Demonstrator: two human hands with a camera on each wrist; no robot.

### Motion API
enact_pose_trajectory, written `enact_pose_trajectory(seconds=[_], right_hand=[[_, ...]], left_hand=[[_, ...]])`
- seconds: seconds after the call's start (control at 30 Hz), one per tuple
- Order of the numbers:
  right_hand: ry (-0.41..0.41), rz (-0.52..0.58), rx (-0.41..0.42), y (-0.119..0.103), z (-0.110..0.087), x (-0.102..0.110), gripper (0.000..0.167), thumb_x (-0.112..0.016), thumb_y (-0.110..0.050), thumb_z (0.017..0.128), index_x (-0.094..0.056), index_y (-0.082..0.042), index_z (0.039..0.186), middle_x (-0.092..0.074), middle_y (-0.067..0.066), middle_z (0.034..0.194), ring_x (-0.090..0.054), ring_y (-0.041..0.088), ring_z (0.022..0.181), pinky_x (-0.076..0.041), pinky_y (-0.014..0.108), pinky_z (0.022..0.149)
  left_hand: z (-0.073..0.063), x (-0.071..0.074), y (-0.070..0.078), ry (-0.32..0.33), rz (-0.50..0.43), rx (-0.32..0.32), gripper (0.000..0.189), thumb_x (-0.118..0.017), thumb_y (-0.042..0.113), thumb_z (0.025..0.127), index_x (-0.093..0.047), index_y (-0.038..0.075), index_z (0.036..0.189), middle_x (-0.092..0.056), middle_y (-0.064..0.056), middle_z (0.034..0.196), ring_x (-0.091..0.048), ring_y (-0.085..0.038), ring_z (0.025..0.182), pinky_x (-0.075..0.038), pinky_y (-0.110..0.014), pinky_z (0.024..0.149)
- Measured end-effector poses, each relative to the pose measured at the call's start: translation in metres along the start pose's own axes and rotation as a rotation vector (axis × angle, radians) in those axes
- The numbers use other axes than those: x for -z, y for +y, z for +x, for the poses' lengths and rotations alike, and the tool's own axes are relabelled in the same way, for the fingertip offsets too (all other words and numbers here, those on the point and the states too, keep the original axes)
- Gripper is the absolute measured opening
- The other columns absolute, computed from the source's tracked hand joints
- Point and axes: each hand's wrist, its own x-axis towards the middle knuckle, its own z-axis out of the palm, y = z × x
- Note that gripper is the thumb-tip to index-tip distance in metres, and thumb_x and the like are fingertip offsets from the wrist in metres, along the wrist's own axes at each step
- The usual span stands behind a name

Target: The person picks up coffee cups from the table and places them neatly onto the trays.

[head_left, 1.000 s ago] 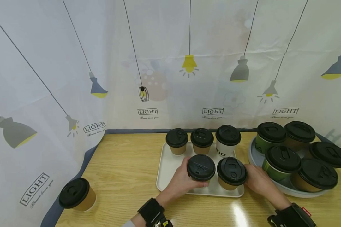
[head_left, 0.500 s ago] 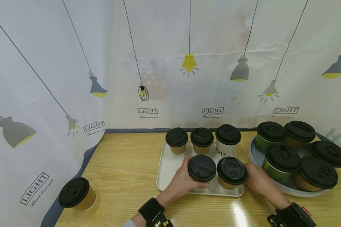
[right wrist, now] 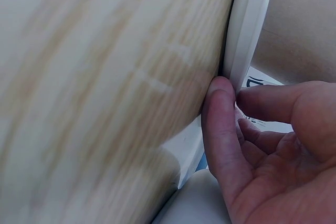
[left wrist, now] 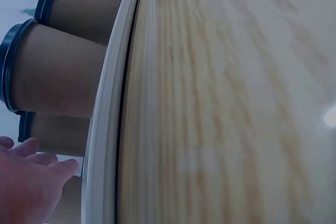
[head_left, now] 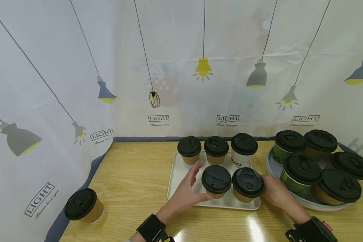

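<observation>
My left hand is spread beside the front-left brown paper cup, which stands on a cream tray. A gap shows between its fingers and that cup; in the left wrist view the left hand holds nothing. At the tray's right edge my right hand pinches the rim. Up close in the right wrist view, thumb and finger of the right hand meet on the tray rim. Another brown lidded cup stands right of the first. Behind are two brown cups and a white cup.
A round grey-blue tray on the right holds several larger lidded cups, green and brown. One brown cup with a black lid stands tilted-looking at the left of the wooden table. A lamp-printed cloth hangs behind.
My left hand has let go of the front-left cup and drawn back to the left, its fingers spreading. That cup now stands on the tray. The right hand stays at the tray edge.
</observation>
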Motion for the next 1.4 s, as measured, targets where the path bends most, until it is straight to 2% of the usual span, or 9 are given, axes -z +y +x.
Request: enact_pose_trajectory(seconds=[0.1,0.17,0.27,0.47,0.63,0.8,0.97,1.13,1.4], right_hand=[[-0.004,0.0,0.001,0.0,0.0,0.001,0.017,-0.065,-0.002,0.089,-0.057,-0.012,0.078,-0.053,-0.001,0.074,-0.046,0.019,0.067,-0.041,0.037,0.061],[-0.003,0.001,0.005,0.0,0.0,0.001,0.018,-0.065,-0.002,0.09,-0.057,-0.012,0.077,-0.052,-0.001,0.074,-0.045,0.019,0.067,-0.04,0.036,0.061],[0.0,0.0,0.019,0.001,0.0,0.0,0.019,-0.065,-0.002,0.09,-0.056,-0.013,0.076,-0.052,-0.001,0.073,-0.045,0.019,0.066,-0.04,0.036,0.06],[-0.005,-0.006,0.003,0.0,0.001,0.0,0.017,-0.065,-0.003,0.09,-0.057,-0.012,0.078,-0.053,-0.001,0.075,-0.046,0.019,0.067,-0.042,0.038,0.061],[-0.01,-0.011,-0.005,-0.001,0.001,0.001,0.017,-0.065,-0.003,0.09,-0.057,-0.012,0.078,-0.053,-0.001,0.075,-0.046,0.02,0.067,-0.042,0.038,0.061],[-0.009,-0.011,-0.001,-0.001,0.001,0.001,0.017,-0.065,-0.002,0.089,-0.057,-0.011,0.078,-0.052,-0.001,0.074,-0.046,0.019,0.066,-0.041,0.037,0.06],[-0.006,-0.02,0.004,0.0,0.001,0.001,0.016,-0.065,-0.003,0.09,-0.057,-0.011,0.079,-0.055,-0.001,0.075,-0.047,0.02,0.067,-0.042,0.038,0.06],[-0.001,-0.017,0.0,0.0,-0.001,0.001,0.016,-0.065,-0.003,0.09,-0.057,-0.012,0.079,-0.054,-0.001,0.075,-0.047,0.02,0.067,-0.042,0.038,0.06],[0.003,-0.029,-0.002,-0.002,0.0,0.001,0.014,-0.065,-0.002,0.088,-0.058,-0.011,0.079,-0.055,0.0,0.076,-0.048,0.02,0.068,-0.044,0.039,0.06]], left_hand=[[-0.006,0.008,0.001,0.028,-0.007,-0.058,0.096,-0.071,0.053,0.095,-0.02,0.014,0.166,-0.028,-0.002,0.169,-0.024,-0.023,0.155,-0.027,-0.048,0.123],[-0.01,0.013,0.002,0.051,0.0,-0.095,0.084,-0.064,0.048,0.101,-0.024,0.01,0.165,-0.03,-0.002,0.168,-0.026,-0.025,0.155,-0.027,-0.048,0.123],[-0.015,0.02,0.006,0.096,0.026,-0.123,0.069,-0.059,0.038,0.105,-0.032,0.009,0.162,-0.034,-0.005,0.166,-0.029,-0.025,0.154,-0.028,-0.045,0.123],[-0.022,0.034,0.013,0.2,0.108,-0.14,0.06,-0.063,0.024,0.103,-0.042,0.005,0.156,-0.044,-0.009,0.159,-0.039,-0.027,0.149,-0.033,-0.041,0.12],[-0.031,0.05,0.018,0.268,0.159,-0.16,0.059,-0.067,0.017,0.1,-0.045,0.007,0.154,-0.048,-0.006,0.156,-0.042,-0.027,0.146,-0.034,-0.04,0.12],[-0.04,0.073,0.023,0.345,0.234,-0.213,0.059,-0.07,0.013,0.098,-0.047,0.01,0.153,-0.051,-0.008,0.154,-0.045,-0.033,0.143,-0.037,-0.045,0.118],[-0.051,0.099,0.029,0.399,0.305,-0.253,0.059,-0.07,0.01,0.097,-0.048,0.01,0.152,-0.052,-0.008,0.152,-0.048,-0.03,0.141,-0.037,-0.033,0.117],[-0.066,0.124,0.039,0.44,0.362,-0.241,0.058,-0.07,0.009,0.097,-0.05,0.011,0.151,-0.053,-0.008,0.15,-0.047,-0.029,0.141,-0.032,-0.017,0.115],[-0.094,0.176,0.075,0.482,0.466,-0.172,0.058,-0.069,0.01,0.099,-0.047,0.01,0.153,-0.049,-0.011,0.153,-0.042,-0.033,0.144,-0.029,-0.011,0.113]])
